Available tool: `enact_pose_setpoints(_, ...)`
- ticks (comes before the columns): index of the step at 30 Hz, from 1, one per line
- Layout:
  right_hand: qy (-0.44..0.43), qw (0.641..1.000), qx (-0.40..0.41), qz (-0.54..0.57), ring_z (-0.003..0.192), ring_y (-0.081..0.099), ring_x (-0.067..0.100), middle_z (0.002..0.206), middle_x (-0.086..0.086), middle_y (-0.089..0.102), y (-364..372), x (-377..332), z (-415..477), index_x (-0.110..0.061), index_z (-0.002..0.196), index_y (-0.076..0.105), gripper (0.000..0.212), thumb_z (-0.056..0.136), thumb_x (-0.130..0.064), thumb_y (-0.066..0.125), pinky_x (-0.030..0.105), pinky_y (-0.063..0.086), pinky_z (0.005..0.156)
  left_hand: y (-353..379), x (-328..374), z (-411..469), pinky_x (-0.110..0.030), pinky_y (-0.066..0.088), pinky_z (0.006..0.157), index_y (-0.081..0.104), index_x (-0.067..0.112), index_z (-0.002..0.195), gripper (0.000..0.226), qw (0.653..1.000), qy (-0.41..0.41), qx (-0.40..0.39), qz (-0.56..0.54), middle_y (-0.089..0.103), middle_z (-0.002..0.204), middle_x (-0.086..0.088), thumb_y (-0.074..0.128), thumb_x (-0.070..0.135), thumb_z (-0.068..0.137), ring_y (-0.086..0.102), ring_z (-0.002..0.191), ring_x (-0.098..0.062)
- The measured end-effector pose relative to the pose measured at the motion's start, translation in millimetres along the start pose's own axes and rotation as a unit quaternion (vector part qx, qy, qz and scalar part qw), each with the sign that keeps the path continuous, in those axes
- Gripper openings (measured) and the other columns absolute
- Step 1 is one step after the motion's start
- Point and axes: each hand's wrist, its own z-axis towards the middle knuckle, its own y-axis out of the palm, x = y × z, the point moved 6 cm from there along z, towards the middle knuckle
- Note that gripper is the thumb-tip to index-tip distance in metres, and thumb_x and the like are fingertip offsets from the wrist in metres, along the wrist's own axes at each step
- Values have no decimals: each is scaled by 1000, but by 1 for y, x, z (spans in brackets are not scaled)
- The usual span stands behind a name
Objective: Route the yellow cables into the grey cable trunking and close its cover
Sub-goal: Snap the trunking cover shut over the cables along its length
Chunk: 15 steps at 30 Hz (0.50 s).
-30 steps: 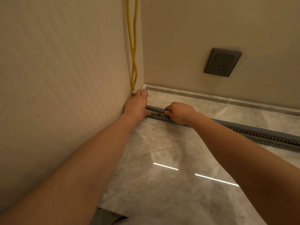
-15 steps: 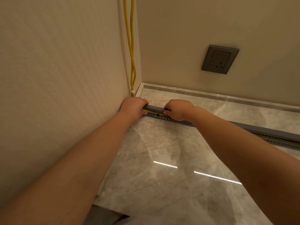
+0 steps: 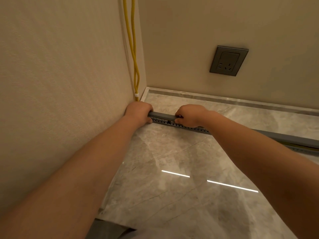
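Two yellow cables [image 3: 132, 49] run down the wall corner, bound by a white tie [image 3: 136, 95], and vanish behind my left hand [image 3: 139, 112]. A grey slotted cable trunking [image 3: 162, 121] lies on the marble floor from the left wall toward the right. Its grey cover [image 3: 163, 116] sits on top between my hands. My left hand is curled over the cover's end at the wall. My right hand [image 3: 189, 115] pinches the cover a short way to the right. At the far right the cover [image 3: 293, 139] stands slightly raised, with a yellow cable [image 3: 307, 148] showing beneath it.
A grey wall socket [image 3: 228, 60] sits on the back wall above a marble skirting [image 3: 224, 99]. Textured wallpaper [image 3: 60, 83] covers the left wall. The glossy marble floor [image 3: 172, 187] reflects two light strips. A dark grey object [image 3: 107, 229] shows at the bottom edge.
My left hand slid down from the corner cable onto the cover's end. The cover near my hands came down over the yellow cable that showed there before. My right hand barely moved.
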Motion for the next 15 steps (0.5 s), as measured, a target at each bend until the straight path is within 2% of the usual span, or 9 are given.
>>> enact_pose_setpoints(4,0,1000,7,-18,88,61,23,96,3,68,-3,-4,0,-19,109,68,35,94,-44,48,30,46,64,1,-1,-1,-34,53,81,65,21,113,33,1000,-6,7,-2,70,106,-2,72,33,84,64,99,-22)
enact_pose_setpoints(9,21,998,34,-47,72,55,21,77,0,58,-4,-14,2,-17,95,67,37,89,-51,52,27,36,52,1,-2,1,-34,51,78,64,21,110,32,1000,-5,10,5,70,106,-3,73,33,82,63,99,-24)
enact_pose_setpoints(15,17,994,93,-50,86,59,25,94,5,60,2,-39,10,-17,108,63,28,93,-36,49,32,41,62,4,-1,3,-31,44,69,62,19,109,31,999,3,29,21,70,102,-7,71,34,83,64,95,-26)
